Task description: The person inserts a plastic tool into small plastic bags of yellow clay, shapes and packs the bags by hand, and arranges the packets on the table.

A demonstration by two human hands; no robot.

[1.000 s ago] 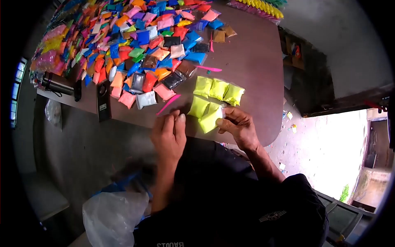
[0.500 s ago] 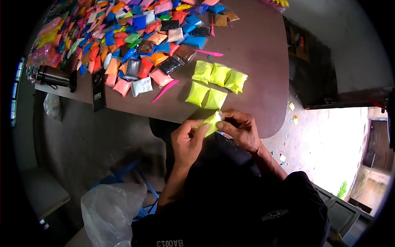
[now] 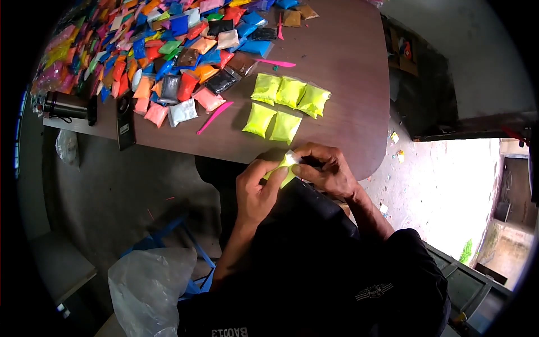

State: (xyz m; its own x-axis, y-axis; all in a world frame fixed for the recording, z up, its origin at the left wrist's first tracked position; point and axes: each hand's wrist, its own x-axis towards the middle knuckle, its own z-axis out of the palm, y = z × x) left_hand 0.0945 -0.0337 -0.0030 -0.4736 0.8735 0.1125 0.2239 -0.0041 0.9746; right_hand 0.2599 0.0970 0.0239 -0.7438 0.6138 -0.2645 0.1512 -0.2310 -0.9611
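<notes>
Between my two hands is a small clear packet of bright yellow, soft-looking filling, held just off the table's near edge. My left hand pinches its left side between thumb and fingers. At the packet's upper right, my right hand grips the clear plastic edge with thumb and forefinger. Beyond my hands, several matching yellow packets lie flat on the table in two rows. A pink plastic knife-like tool rests to their left, and another pink tool lies behind them.
A large heap of multicoloured packets covers the table's left side. At the left edge stand a metal flask and a dark flat box. A clear plastic bag hangs by a blue stool.
The table and its contents appear slightly shifted left and up. Both hands keep hold of the yellow packet, whose upper end is now more bunched and covered by my right fingers.
</notes>
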